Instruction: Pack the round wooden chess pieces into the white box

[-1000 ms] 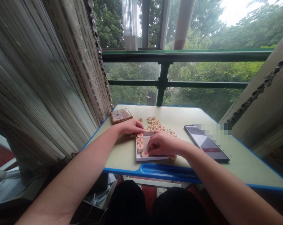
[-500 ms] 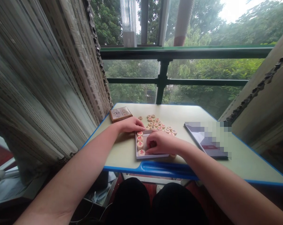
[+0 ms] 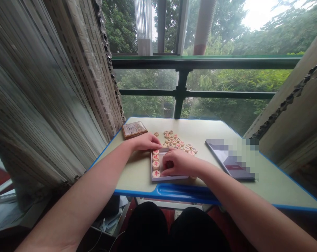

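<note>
Clock directions are read from the centre of the shallow white straight-walled box, with 12 away from the person. The box sits near the front edge of a cream tabletop with blue trim; its left wall runs from 12 to 6, and the right forearm hides too much to tell its long axis. A round pale disc with a red character lies flat in the box's 7 o'clock corner; being circular it has no long axis, but its character stands nearly upright, top toward 12. Similar red-marked discs line the left wall above it. The right hand is curled, fingertips at the disc's 3 o'clock edge; whether it grips cannot be told. The left hand lies at the 11 o'clock corner, fingers extended; any pinch on the rim is unclear. Loose discs spread from 12 to 2. Compared with one second earlier, the corner disc has shifted toward 9, into line with the column, the right hand following.
</note>
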`<state>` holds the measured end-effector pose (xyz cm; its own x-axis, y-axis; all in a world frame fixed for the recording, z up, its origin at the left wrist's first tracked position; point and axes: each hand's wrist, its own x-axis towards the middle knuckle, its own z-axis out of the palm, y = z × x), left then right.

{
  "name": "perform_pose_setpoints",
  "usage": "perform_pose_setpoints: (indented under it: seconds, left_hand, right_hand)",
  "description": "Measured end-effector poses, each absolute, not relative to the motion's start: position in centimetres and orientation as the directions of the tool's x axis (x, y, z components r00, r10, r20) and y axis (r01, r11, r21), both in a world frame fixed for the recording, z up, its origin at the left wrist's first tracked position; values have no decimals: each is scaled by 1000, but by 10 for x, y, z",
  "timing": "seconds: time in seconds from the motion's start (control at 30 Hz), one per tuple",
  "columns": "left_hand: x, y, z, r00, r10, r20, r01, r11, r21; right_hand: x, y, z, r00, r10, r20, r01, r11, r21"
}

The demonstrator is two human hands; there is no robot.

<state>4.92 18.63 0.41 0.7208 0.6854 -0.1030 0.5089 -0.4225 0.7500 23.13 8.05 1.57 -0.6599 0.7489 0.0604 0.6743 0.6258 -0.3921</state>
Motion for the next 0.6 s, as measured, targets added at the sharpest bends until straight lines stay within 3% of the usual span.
perform_pose_setpoints:
  seconds: [0.6]
  left_hand:
    - [48,183,6,711,694,-111,505,-395,767]
  right_hand:
    - [233,81,17,-669,740,75,660,637,-400]
